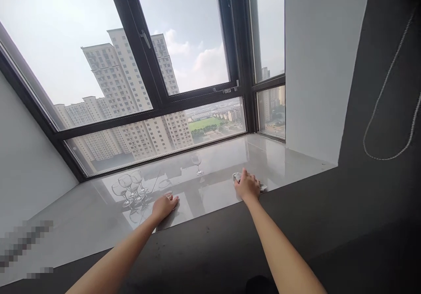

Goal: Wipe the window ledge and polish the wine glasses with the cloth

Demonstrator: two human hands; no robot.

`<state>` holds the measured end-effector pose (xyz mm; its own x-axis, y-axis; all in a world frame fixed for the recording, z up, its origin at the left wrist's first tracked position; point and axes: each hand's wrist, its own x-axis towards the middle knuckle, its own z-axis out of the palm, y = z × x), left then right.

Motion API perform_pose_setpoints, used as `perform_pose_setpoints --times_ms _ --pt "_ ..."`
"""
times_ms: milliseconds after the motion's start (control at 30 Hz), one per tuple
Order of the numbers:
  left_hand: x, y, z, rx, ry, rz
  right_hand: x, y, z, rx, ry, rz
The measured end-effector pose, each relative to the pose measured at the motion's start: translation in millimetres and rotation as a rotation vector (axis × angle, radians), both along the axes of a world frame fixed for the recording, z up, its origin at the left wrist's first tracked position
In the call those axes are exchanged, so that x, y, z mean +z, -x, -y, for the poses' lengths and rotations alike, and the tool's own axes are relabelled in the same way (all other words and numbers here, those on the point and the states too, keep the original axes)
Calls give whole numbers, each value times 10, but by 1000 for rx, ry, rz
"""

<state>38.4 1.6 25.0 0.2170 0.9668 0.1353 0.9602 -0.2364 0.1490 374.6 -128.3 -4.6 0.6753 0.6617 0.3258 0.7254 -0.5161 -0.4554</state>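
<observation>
Your left grip (165,207) holds a wine glass (165,184) low, your right grip (248,184) a cloth (263,188); keep pressure light.

the sill (217,193) is pale and glossy, a broad slab running along the foot of the window, with thin seams across it and bright patches of light mirrored in its surface. toward its left end a few stemmed glasses (135,189) stand upright in a tight group, overlapping so that their exact number is hard to tell. another glass (197,164) stands alone farther back, nearer the window. one more (165,183) is at the left hand (164,207), its lower part covered. near the front edge, a light cloth (263,188) lies bunched under the right hand (247,185).
</observation>
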Motion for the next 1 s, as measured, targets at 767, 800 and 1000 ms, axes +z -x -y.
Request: perform_pose_setpoints --times_ms 767,800,1000 --pt "-77 -1608 -540 -68 19 75 -2 -23 6 -12 -47 8" --pt "-76 -1629 -546 -65 26 82 -3 -25 7 -13 -48 8" --pt "-51 -1686 -578 -23 22 136 -6 -34 17 17 -15 2"
